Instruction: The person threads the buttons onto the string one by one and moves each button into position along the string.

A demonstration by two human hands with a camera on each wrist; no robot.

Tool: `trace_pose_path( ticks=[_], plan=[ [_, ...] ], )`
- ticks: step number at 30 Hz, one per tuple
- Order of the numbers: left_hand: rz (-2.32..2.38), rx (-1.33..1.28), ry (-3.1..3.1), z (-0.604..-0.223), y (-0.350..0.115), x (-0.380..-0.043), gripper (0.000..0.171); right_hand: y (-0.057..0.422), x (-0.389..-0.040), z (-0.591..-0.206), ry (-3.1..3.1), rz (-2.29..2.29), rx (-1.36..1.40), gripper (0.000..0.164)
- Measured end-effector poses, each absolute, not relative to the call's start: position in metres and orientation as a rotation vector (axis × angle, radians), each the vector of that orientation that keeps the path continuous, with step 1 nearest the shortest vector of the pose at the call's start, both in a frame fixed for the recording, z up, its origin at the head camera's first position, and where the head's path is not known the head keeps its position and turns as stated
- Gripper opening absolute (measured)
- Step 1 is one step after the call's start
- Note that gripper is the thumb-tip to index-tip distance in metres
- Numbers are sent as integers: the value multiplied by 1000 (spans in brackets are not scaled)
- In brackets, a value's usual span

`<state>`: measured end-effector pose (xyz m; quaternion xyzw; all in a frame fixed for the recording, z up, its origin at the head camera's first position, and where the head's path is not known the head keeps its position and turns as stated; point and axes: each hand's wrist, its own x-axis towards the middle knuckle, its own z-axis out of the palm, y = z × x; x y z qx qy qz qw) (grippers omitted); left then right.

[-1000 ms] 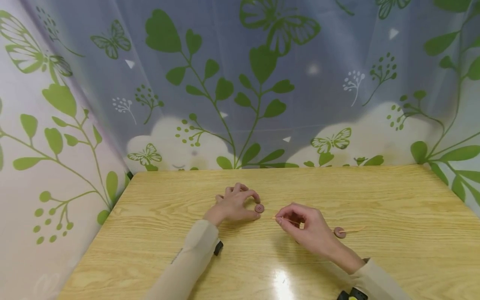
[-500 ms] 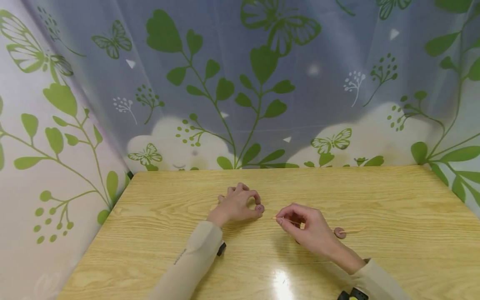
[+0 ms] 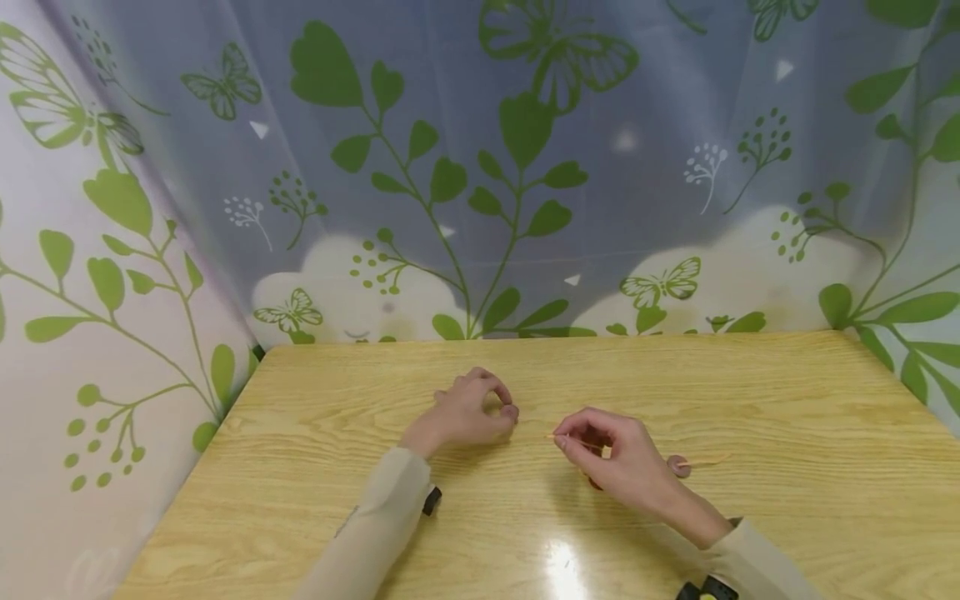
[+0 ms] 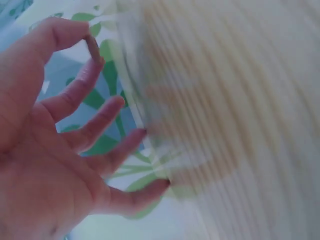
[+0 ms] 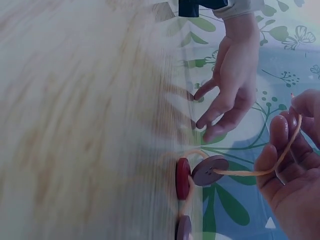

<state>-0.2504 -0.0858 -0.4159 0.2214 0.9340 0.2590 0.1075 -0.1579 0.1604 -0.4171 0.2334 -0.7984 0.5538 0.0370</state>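
Between thumb and index finger, my left hand (image 3: 461,417) pinches a brown button (image 4: 92,48), seen edge-on in the left wrist view. Its other fingers are spread, low over the table. To the right, my right hand (image 3: 615,454) pinches an orange string (image 5: 245,173) near its end, with a short tip poking out past the fingers. In the right wrist view the string runs down through a brown four-hole button (image 5: 210,170). Beside that are a red button (image 5: 183,178) and another brown button (image 5: 184,228). The string's far tail lies past a brown button (image 3: 678,466) behind my right hand.
Both hands work over a light wood-grain table (image 3: 337,383). Its back edge meets a hanging curtain (image 3: 420,208) printed with green leaves and butterflies, which also covers the left side. Light glares off the tabletop near the front.
My left hand has closed its thumb and index finger on the button and tipped it from face-up to nearly edge-on. My right hand has stayed almost still with the string.
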Motion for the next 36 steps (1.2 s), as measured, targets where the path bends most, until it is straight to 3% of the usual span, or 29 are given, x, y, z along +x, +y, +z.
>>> trace_pose_path(
  ticks=[10, 36],
  plan=[
    [1183, 688, 2618, -411, -96, -249, 17, 160, -159, -419, -2449, 1711, 705, 6],
    [1370, 930, 2537, -406, -89, -230, 26, 159, -159, -419, -2466, 1683, 700, 7]
  ],
)
